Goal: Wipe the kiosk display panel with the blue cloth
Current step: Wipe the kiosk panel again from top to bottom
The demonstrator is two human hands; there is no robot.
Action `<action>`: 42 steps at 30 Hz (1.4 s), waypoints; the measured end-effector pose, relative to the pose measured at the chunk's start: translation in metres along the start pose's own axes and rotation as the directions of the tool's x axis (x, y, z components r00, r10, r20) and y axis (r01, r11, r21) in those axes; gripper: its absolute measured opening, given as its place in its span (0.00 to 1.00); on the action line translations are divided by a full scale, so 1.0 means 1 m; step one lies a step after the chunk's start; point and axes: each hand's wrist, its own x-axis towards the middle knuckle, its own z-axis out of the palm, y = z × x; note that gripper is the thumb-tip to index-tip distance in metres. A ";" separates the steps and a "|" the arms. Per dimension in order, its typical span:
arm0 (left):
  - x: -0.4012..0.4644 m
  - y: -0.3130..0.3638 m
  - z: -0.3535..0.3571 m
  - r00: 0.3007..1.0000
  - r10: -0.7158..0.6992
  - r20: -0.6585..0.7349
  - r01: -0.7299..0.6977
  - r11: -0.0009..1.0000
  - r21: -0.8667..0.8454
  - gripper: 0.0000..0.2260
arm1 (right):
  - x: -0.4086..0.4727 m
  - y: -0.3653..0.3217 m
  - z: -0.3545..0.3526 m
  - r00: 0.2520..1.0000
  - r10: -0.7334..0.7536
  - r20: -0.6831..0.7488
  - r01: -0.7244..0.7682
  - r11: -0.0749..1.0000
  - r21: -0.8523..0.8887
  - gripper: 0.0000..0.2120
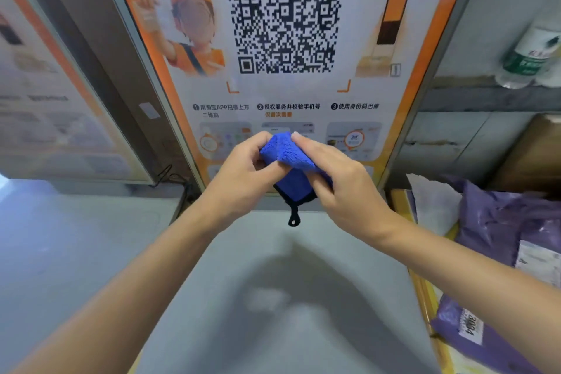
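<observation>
At the centre of our view, in front of the lower part of the kiosk display panel (303, 100), we hold the blue cloth (288, 155) between both hands. Our left hand (243, 173) pinches its edge from nine o'clock, and our right hand (337, 173) grips it from three o'clock. Purple parcels (498, 222) lie at four o'clock.

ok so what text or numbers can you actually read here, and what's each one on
"用淘宝APP扫描上方二维码": step 1 on the orange-framed kiosk display panel
"授权服务并校验手机号": step 2, same panel
"使用身份码出库": step 3, same panel
"3094": white label on the purple plastic mailer bag
Orange line under step 2, green-labelled clear bottle, left poster: too blurred to read
</observation>
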 end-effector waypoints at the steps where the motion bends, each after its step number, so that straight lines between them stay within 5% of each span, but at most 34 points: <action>1: -0.001 0.007 0.001 1.000 -0.010 0.011 0.010 1.000 -0.009 0.07 | -0.001 -0.002 -0.008 1.000 0.007 0.027 -0.007 1.000 -0.005 0.26; 8: 0.001 0.061 0.002 0.995 -0.030 0.094 0.024 0.997 0.070 0.10 | 0.014 -0.015 -0.068 0.963 0.107 0.249 -0.149 0.976 0.157 0.41; 11: 0.004 0.081 -0.004 0.993 -0.012 0.116 0.001 0.996 0.093 0.08 | 0.025 -0.021 -0.091 0.938 0.115 0.327 -0.143 0.988 0.063 0.26; 13: 0.005 0.092 -0.009 0.990 -0.003 0.139 -0.013 0.993 0.118 0.08 | 0.030 -0.024 -0.102 0.948 0.138 0.286 -0.139 0.990 -0.016 0.13; 19: 0.009 0.110 -0.037 0.998 -0.028 0.052 0.012 0.959 0.282 0.04 | 0.039 -0.030 -0.125 0.931 0.286 0.226 -0.300 0.954 0.028 0.13; 25: 0.008 0.106 -0.047 0.970 0.179 -0.166 -0.061 0.838 0.543 0.11 | 0.051 -0.047 -0.122 0.958 0.225 -0.175 -0.252 0.956 -0.150 0.09; 29: 0.009 0.100 -0.027 0.963 0.176 -0.202 -0.062 0.880 0.471 0.14 | 0.061 -0.074 -0.094 0.936 0.163 -0.312 -0.226 0.957 -0.180 0.12; 33: 0.013 0.080 -0.017 0.993 -0.002 -0.122 0.040 0.949 0.313 0.17 | 0.073 -0.085 -0.067 0.931 0.232 -0.281 -0.288 0.941 -0.179 0.14; 37: 0.015 0.058 -0.036 0.968 -0.170 -0.182 0.204 0.960 0.192 0.13 | 0.082 -0.079 -0.073 0.924 0.252 -0.287 -0.328 0.908 -0.259 0.14; 42: 0.025 0.053 -0.038 0.921 -0.379 0.094 0.388 0.914 -0.115 0.20 | 0.086 -0.082 -0.065 0.944 0.291 -0.154 -0.329 0.851 -0.410 0.10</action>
